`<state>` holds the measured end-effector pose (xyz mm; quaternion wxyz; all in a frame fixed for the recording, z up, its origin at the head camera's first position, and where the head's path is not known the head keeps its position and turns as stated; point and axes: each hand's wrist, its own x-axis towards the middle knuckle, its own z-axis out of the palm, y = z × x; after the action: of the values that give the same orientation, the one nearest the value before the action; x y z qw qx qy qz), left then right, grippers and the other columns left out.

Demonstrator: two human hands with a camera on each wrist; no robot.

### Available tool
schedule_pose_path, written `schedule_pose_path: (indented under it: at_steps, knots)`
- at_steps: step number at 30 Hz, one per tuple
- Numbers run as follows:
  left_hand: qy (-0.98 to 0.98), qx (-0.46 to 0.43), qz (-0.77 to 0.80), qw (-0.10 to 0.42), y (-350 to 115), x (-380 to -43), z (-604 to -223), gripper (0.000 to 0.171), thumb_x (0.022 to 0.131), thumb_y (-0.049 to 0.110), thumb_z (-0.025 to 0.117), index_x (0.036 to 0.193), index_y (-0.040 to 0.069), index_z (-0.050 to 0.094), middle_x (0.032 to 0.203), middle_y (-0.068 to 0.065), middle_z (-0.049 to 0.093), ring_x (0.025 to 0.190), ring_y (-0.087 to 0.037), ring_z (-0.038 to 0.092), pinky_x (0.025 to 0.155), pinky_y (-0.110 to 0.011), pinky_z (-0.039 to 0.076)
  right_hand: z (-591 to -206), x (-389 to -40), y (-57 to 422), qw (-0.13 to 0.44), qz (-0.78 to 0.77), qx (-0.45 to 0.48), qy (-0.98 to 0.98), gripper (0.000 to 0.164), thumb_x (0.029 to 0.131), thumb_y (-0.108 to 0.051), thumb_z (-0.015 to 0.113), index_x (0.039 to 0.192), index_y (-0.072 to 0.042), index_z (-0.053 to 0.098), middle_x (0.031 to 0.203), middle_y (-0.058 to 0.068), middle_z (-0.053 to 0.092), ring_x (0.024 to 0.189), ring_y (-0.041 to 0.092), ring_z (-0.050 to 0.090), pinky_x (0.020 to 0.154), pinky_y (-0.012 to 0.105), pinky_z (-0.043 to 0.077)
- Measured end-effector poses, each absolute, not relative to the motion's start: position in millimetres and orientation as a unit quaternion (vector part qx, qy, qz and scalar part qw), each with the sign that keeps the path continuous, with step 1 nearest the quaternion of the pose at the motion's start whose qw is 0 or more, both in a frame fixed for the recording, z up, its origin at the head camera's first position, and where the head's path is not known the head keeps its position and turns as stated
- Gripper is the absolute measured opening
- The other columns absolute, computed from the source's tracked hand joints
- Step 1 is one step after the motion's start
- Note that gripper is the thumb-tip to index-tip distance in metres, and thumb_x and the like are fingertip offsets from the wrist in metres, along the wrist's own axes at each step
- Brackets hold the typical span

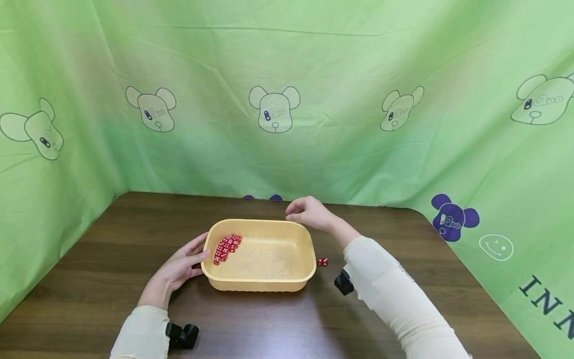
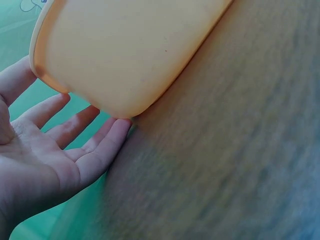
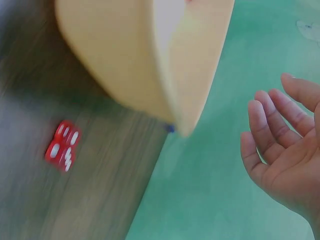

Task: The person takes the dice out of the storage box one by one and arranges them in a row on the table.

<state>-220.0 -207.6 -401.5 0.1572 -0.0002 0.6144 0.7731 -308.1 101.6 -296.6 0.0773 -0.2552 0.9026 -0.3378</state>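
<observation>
A yellow plastic basin (image 1: 264, 285) with rounded corners stands on the table. My left hand (image 1: 179, 267) is at its left end, the fingertips touching the outer wall; in the left wrist view those fingers (image 2: 105, 150) are spread and mostly straight against it. Several red dice (image 1: 227, 247) with white pips lie together at the left inside the basin. My right hand (image 1: 309, 212) hovers by the far right corner, fingers loosely bent and holding nothing; its palm shows bare in the right wrist view. Two more dice (image 1: 322, 262) sit side by side on the table, just right of the basin.
The brown wooden table (image 1: 269, 324) extends around the basin on all sides. A green cloth (image 1: 278, 159) printed with bear-like figures hangs behind and at both sides. Small black devices (image 1: 182, 335) are strapped at both wrists over pale sleeves.
</observation>
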Motion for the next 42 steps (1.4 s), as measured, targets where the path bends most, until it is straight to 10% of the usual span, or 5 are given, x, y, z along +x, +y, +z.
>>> schedule_pose_path:
  at_steps: [35,42]
  knots:
    - [0.603,0.012,0.782,0.156,-208,-222,-404,0.059,0.088,0.005,0.047,0.138,0.012,0.018,0.138,-0.018,0.017,0.114,-0.032,0.034,0.078,-0.04,0.042,-351,-287,-22,0.174,-0.423,-0.3,0.837,0.013,0.076,0.001,0.061,0.086,0.009,0.061,0.073,0.012,0.062,0.07,0.029,0.058,0.055,0.02,0.045]
    - [0.606,0.011,0.78,0.155,-207,-222,-403,0.058,0.088,0.005,0.047,0.138,0.012,0.018,0.138,-0.018,0.017,0.113,-0.031,0.036,0.078,-0.041,0.042,-362,-286,-28,0.148,-0.39,-0.302,0.857,0.008,0.072,0.001,0.063,0.079,0.003,0.063,0.068,0.004,0.061,0.058,0.008,0.05,0.054,0.018,0.042]
